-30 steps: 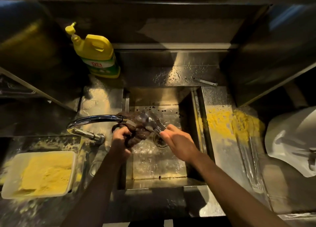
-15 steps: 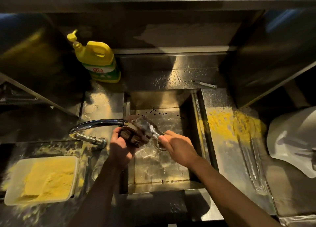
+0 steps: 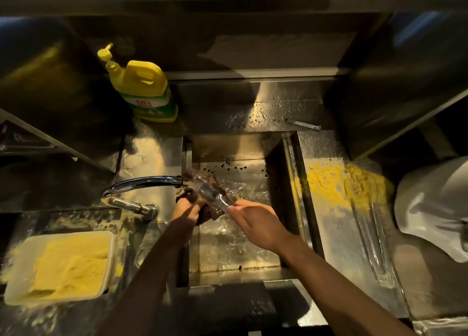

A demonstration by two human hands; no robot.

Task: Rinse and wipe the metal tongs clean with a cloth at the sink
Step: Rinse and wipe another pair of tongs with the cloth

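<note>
Over the wet stainless-steel sink [image 3: 240,247], just below the spout of the curved chrome faucet [image 3: 141,182], the shiny metal tongs [image 3: 214,195] lay slanted between both hands. The left hand [image 3: 186,210] bunched a dark brown cloth [image 3: 209,213] round their far part, fingers curled. The right hand [image 3: 255,221] pinched the near end, fingers close together. Wet steel was probably stiff, light and slippery, so a firm pinch at that near end looked safest.

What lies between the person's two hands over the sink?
Head view: the metal tongs and a dark cloth bridge the left hand and right hand, above the sink.
</note>
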